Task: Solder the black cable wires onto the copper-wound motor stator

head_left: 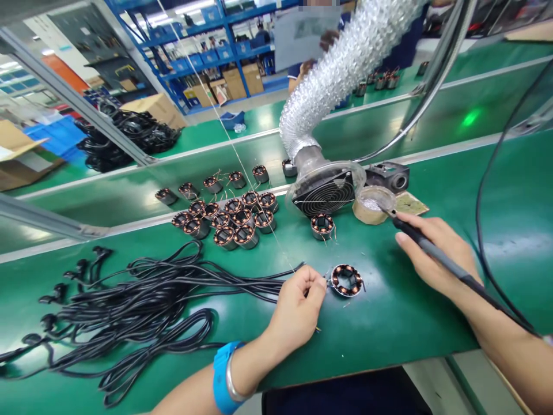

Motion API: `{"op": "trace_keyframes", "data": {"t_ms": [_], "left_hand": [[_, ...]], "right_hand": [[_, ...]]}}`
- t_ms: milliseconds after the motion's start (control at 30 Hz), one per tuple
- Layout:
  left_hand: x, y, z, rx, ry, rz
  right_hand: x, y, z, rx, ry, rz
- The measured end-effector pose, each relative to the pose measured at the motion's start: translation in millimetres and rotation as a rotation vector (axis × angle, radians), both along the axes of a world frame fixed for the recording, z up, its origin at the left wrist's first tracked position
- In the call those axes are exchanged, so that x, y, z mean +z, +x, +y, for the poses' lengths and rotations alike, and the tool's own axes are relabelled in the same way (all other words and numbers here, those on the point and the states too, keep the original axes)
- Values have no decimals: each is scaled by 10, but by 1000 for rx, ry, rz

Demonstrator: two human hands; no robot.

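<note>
My right hand [436, 253] is wrapped round a soldering iron [432, 248], its tip reaching into a round, tan-sided tub [371, 206] with silvery stuff inside. My left hand [300, 302] is closed in a pinch; a thin pale solder wire [242, 164] slants down from above into it. Just right of those fingertips a motor stator [347, 281] with copper windings lies flat on the green bench. Its thin leads run toward my pinched fingers; whether they are gripped too is hidden. A black cable's coloured ends show below the hand.
Black cables [159, 288] lie bundled at left. Several stators [233, 219] stand behind them, and one more [322, 226] sits before the fume extractor fan [324, 193] with its silver duct [328, 75]. The iron's cord [481, 230] loops at right. A person stands across the bench.
</note>
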State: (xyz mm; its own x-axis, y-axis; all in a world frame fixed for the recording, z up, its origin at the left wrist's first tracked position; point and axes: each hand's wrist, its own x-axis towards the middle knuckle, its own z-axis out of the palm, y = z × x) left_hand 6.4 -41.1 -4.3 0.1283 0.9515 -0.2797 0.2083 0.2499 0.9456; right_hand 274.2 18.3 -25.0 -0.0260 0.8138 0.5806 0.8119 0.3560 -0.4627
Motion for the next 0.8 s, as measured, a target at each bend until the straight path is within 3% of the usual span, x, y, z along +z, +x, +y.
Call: {"op": "trace_keyframes", "data": {"t_ms": [167,333,800], "left_hand": [[-20,5,7,2,13,-8],[-49,-6,-15,-4,8,0],[-164,-40,12,17,-47,-77]], "right_hand": [[81,87,40,-105,4,135],[92,283,250,-237,-42,345],[-11,460,754,-175,-120,274]]}}
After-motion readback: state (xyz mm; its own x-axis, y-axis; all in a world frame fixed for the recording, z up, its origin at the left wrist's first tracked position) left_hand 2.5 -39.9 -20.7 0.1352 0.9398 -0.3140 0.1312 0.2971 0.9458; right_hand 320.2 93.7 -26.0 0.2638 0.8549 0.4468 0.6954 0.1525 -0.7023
